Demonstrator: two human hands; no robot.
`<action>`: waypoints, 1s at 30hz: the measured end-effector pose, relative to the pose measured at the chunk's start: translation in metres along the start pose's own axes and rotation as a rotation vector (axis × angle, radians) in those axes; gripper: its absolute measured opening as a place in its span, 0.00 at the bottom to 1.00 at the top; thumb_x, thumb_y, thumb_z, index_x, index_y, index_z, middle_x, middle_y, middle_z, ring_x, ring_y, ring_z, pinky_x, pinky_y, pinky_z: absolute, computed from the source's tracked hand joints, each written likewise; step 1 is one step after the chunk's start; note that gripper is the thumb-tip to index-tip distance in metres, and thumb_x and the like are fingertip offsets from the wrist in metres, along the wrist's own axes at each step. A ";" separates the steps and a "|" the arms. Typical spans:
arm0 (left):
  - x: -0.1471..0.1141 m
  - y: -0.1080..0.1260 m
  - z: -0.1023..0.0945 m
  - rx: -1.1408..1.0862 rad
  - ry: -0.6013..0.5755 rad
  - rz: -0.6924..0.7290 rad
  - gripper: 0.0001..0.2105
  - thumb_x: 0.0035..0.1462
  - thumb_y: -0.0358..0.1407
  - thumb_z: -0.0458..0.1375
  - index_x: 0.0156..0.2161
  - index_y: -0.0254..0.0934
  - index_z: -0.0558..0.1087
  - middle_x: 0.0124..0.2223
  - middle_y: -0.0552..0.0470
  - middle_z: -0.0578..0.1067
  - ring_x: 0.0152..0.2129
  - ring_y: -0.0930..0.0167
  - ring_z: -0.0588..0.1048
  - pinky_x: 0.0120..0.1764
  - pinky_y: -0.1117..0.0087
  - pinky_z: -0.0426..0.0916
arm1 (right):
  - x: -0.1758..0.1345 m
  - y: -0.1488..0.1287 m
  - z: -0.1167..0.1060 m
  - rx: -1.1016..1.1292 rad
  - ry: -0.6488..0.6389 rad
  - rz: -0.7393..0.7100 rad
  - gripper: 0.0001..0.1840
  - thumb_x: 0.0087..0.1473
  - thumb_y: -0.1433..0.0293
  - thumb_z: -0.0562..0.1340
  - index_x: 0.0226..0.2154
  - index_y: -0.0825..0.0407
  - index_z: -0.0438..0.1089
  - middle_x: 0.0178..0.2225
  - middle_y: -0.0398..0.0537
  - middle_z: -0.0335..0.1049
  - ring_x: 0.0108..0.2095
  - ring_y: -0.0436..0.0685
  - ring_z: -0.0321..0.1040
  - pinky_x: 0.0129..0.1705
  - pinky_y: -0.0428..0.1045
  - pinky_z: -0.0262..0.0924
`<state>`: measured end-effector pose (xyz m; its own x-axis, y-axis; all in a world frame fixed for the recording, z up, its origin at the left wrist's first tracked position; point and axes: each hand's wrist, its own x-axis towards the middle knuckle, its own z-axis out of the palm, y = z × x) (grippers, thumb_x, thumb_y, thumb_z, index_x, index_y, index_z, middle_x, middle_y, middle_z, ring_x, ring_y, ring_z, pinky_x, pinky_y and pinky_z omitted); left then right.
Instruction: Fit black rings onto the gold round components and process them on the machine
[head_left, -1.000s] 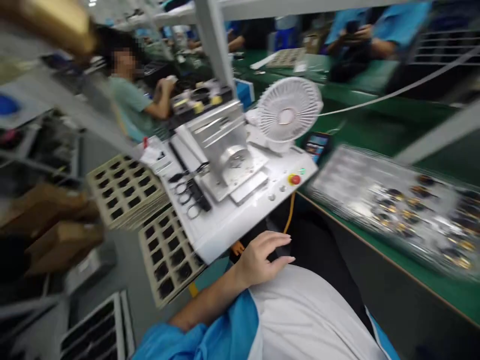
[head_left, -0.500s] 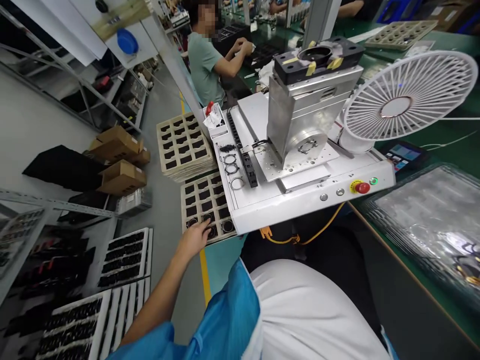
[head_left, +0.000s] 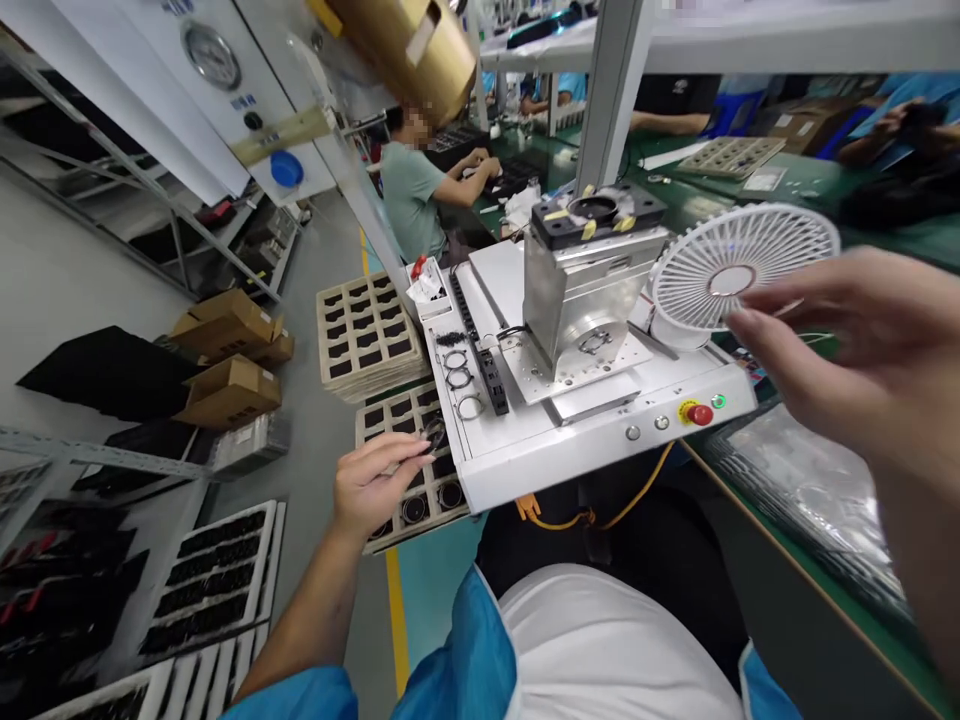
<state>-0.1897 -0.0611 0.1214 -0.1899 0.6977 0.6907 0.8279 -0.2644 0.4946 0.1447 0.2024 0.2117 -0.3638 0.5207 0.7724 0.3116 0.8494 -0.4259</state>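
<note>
My left hand (head_left: 379, 482) is closed in a pinch on a thin dark ring-shaped part (head_left: 435, 432), lifted above the lower beige compartment tray (head_left: 397, 535). Other round parts lie in that tray's near compartments. At the right, my right hand (head_left: 832, 350) hangs in the air in front of the white fan (head_left: 742, 265). Its thumb and index finger come together in a pinch; anything between them is too small to make out. On the white machine's bed (head_left: 525, 455), several thin rings (head_left: 459, 378) lie beside a black strip (head_left: 491, 380).
A metal block fixture (head_left: 581, 300) with a black top plate stands on the machine. The red stop button (head_left: 700, 414) sits on its front edge. Stacked beige trays (head_left: 367, 335) are at the left, clear plastic trays (head_left: 810, 490) at the right. A co-worker (head_left: 412, 190) sits beyond.
My left hand has risen from the tray with the ring-shaped part. My right hand has come into view at the right. The view has tilted up, showing a gold cylinder overhead.
</note>
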 end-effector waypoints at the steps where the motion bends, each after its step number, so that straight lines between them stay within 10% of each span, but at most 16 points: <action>1: 0.011 0.007 0.004 -0.028 -0.003 0.065 0.10 0.55 0.26 0.70 0.42 0.41 0.84 0.37 0.50 0.85 0.31 0.68 0.84 0.35 0.70 0.82 | 0.022 -0.002 0.006 0.007 0.001 -0.052 0.06 0.61 0.65 0.69 0.37 0.51 0.77 0.35 0.49 0.76 0.32 0.54 0.72 0.32 0.50 0.68; 9: 0.070 0.022 0.018 0.061 -0.037 0.097 0.03 0.60 0.29 0.65 0.37 0.38 0.77 0.41 0.48 0.80 0.34 0.69 0.80 0.34 0.70 0.77 | 0.134 0.008 0.040 0.033 -0.418 -0.165 0.19 0.57 0.70 0.68 0.51 0.55 0.77 0.52 0.54 0.75 0.53 0.64 0.72 0.57 0.60 0.68; 15: 0.140 0.033 0.028 -0.001 0.111 0.183 0.10 0.59 0.30 0.64 0.28 0.38 0.70 0.48 0.47 0.81 0.45 0.65 0.80 0.48 0.61 0.76 | 0.172 0.012 0.062 0.116 -0.713 -0.143 0.17 0.49 0.73 0.71 0.44 0.51 0.81 0.41 0.46 0.78 0.45 0.63 0.76 0.54 0.59 0.70; 20: 0.229 0.059 0.063 0.056 0.085 0.212 0.12 0.59 0.37 0.66 0.27 0.38 0.72 0.42 0.49 0.83 0.41 0.66 0.81 0.47 0.63 0.74 | 0.164 0.020 0.063 0.349 -0.407 -0.106 0.17 0.51 0.68 0.73 0.44 0.55 0.78 0.43 0.50 0.78 0.46 0.61 0.76 0.56 0.59 0.71; 24: 0.287 0.077 0.094 0.288 -0.154 0.056 0.20 0.60 0.51 0.65 0.24 0.38 0.75 0.33 0.47 0.82 0.37 0.61 0.80 0.43 0.62 0.72 | 0.113 0.027 0.041 0.512 -0.075 0.024 0.19 0.53 0.63 0.73 0.45 0.53 0.75 0.45 0.51 0.79 0.46 0.61 0.77 0.54 0.58 0.74; 30: 0.293 0.078 0.090 0.306 -0.432 0.090 0.30 0.71 0.56 0.45 0.29 0.39 0.78 0.34 0.45 0.82 0.42 0.58 0.81 0.48 0.60 0.71 | -0.016 0.035 -0.015 0.455 0.029 0.345 0.15 0.56 0.63 0.73 0.45 0.47 0.76 0.44 0.50 0.80 0.46 0.62 0.78 0.49 0.56 0.76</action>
<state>-0.1333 0.1831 0.3149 0.0702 0.9089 0.4110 0.9593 -0.1745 0.2221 0.1747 0.2220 0.1914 -0.2815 0.7777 0.5622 -0.0040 0.5849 -0.8111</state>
